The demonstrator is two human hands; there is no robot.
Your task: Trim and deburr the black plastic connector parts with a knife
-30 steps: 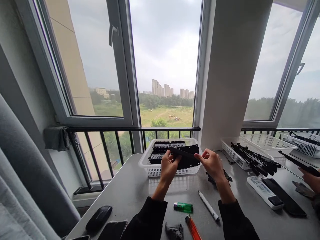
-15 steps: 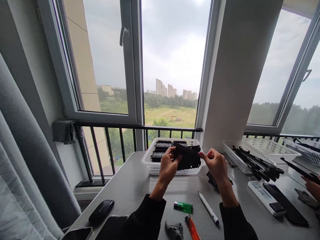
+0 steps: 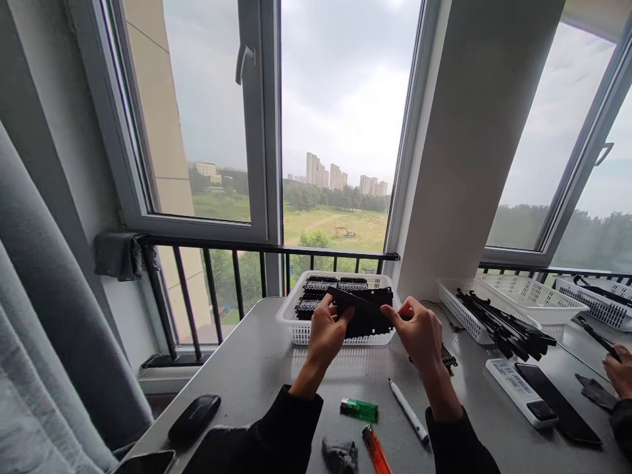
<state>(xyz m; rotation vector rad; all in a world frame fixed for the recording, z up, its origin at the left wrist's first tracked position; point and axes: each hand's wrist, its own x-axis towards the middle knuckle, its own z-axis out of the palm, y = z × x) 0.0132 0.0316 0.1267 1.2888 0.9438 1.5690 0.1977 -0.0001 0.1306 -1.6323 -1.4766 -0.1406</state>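
A flat black plastic strip (image 3: 356, 305) is held up between both hands, in front of a white basket (image 3: 295, 332). My left hand (image 3: 326, 329) grips its left end, thumb on the face toward me. At the other end, my right hand (image 3: 417, 328) pinches it with thumb and forefinger. Just behind the strip shows a black panel with a notched edge (image 3: 380, 322); whether it is held too or lies in the basket I cannot tell. Inside the basket are several black toothed parts (image 3: 313, 289). Another dark part (image 3: 448, 359) lies on the table behind my right wrist.
On the table (image 3: 247, 359) near me lie a green lighter (image 3: 359, 409), an orange lighter (image 3: 376, 451), a white marker (image 3: 407, 411), a grey rag (image 3: 340, 455) and a black case (image 3: 194, 419). Rightward are long black strips (image 3: 498, 322), a phone (image 3: 557, 405) and a co-worker's hand (image 3: 619, 368).
The strip and both hands have shifted slightly left, and the strip's left end sits a little lower. At the far right, the co-worker's hand and its black part have moved.
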